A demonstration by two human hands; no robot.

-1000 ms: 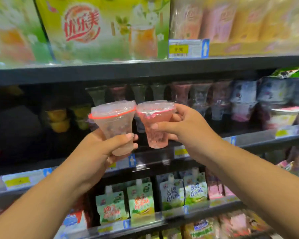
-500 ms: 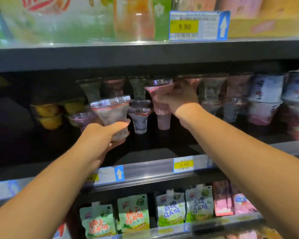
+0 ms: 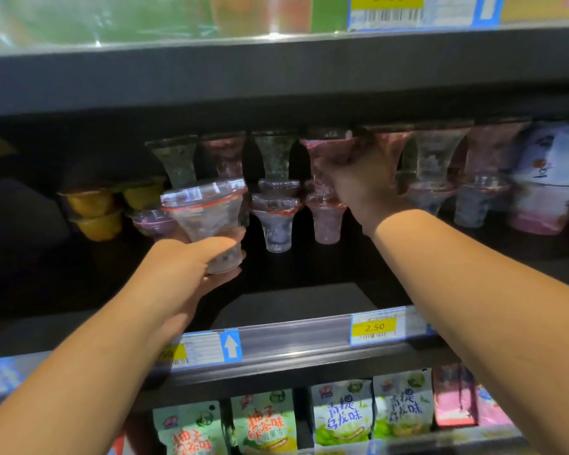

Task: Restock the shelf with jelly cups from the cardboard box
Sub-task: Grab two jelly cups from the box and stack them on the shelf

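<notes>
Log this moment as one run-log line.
left hand: holds clear cup in front of shelf | right hand: grips pink cup above a shelved cup | step: placing, neither cup released

Upper price tag cut at top, pouches cropped below, rear cups blurred

right hand | pink jelly cup carried from the front edge of the shelf up into the back row's top tier | left hand | clear jelly cup moved inward (cups no longer side by side)
</notes>
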